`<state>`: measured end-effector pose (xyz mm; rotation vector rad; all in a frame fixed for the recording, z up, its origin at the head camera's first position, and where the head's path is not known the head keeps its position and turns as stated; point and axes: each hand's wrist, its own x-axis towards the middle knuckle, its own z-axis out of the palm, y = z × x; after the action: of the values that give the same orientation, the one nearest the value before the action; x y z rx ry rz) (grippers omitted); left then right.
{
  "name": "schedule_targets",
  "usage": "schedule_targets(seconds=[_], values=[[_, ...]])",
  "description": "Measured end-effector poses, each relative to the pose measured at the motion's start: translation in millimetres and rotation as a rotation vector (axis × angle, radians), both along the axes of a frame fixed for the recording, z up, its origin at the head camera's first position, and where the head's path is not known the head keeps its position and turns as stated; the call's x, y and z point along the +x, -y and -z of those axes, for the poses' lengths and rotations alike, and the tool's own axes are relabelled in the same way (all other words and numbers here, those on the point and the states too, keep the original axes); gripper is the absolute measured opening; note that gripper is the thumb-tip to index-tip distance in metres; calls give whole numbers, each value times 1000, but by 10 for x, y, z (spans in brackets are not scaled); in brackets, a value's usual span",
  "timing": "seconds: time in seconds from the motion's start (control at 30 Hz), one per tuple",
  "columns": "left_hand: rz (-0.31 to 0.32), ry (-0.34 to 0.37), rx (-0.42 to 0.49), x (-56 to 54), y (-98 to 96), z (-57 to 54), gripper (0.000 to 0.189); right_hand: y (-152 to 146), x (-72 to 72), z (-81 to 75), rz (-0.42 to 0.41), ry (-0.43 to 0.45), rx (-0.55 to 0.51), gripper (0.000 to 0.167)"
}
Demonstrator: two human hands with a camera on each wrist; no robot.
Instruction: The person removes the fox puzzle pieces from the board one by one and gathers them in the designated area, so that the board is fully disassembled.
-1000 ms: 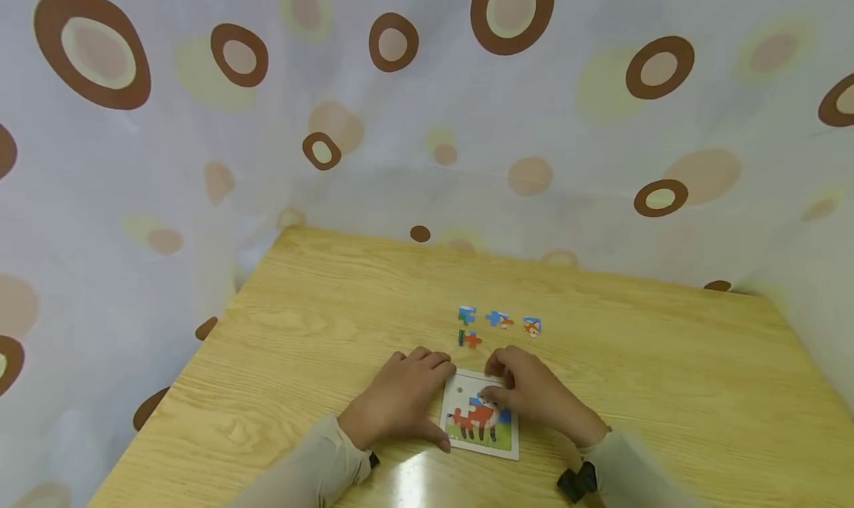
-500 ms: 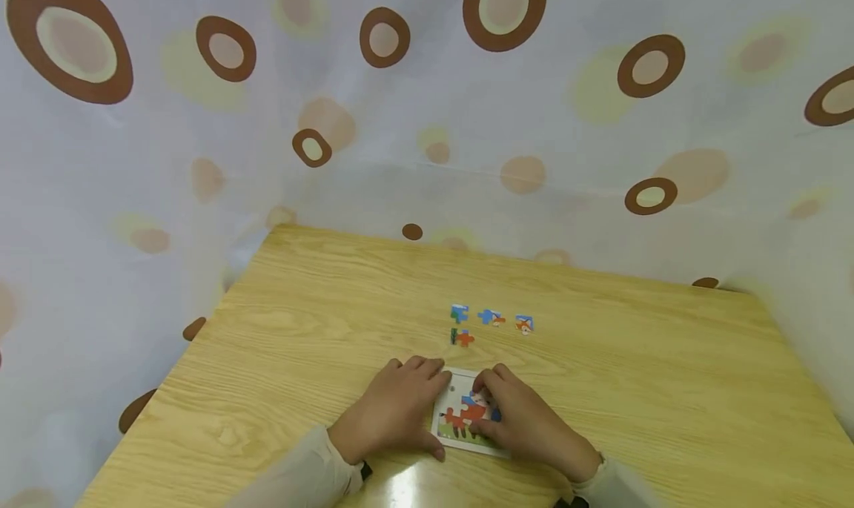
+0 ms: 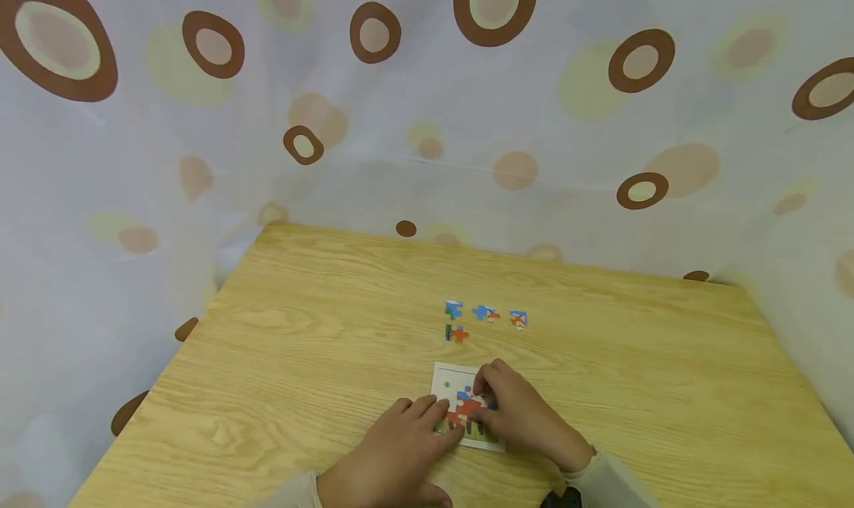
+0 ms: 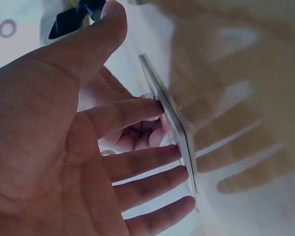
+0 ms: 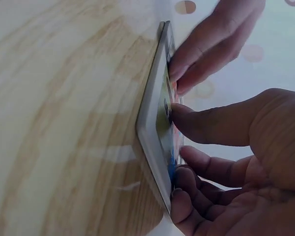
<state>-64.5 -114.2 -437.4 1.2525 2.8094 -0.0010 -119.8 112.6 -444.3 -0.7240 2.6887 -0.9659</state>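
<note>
A small white-framed jigsaw puzzle board (image 3: 456, 373) lies on the table, with orange, blue and green pieces fitted in part of it. My left hand (image 3: 394, 449) reaches over its lower left with fingers stretched out, and the fingertips (image 4: 179, 172) rest on the board face; its thumb stands apart. At the board's right side my right hand (image 3: 523, 415) has bent fingers and a thumb (image 5: 184, 120) set around an orange puzzle piece (image 3: 469, 406) on the board. That piece is partly hidden by the hand.
Several loose jigsaw pieces lie beyond the board: a blue-green one (image 3: 454, 309), a blue-orange one (image 3: 485, 313), a fox-face one (image 3: 518, 319) and an orange-green one (image 3: 457, 334). A spotted curtain (image 3: 427, 144) stands behind the wooden table (image 3: 300, 345).
My left hand has shifted from the board's left edge onto its lower-left face. The right hand has moved lower and inward over the orange pieces. The head view has drifted slightly.
</note>
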Motion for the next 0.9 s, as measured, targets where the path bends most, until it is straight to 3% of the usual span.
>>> schedule_targets(seconds=[0.2, 0.37, 0.53, 0.8, 0.9], values=[[-27, 49, -19, 10, -6, 12, 89, 11, -9, 13, 0, 19, -11, 28], [-9, -2, 35, -4, 6, 35, 86, -17, -85, 6, -33, 84, -52, 30], [22, -29, 75, -22, 24, 62, 83, -52, -165, 38, -100, 92, -59, 32], [14, 10, 38, -32, 13, 44, 84, -29, -169, 6, -90, 45, -48, 23], [7, 21, 12, -34, -7, 46, 86, -30, -177, -12, -93, 73, -65, 23]])
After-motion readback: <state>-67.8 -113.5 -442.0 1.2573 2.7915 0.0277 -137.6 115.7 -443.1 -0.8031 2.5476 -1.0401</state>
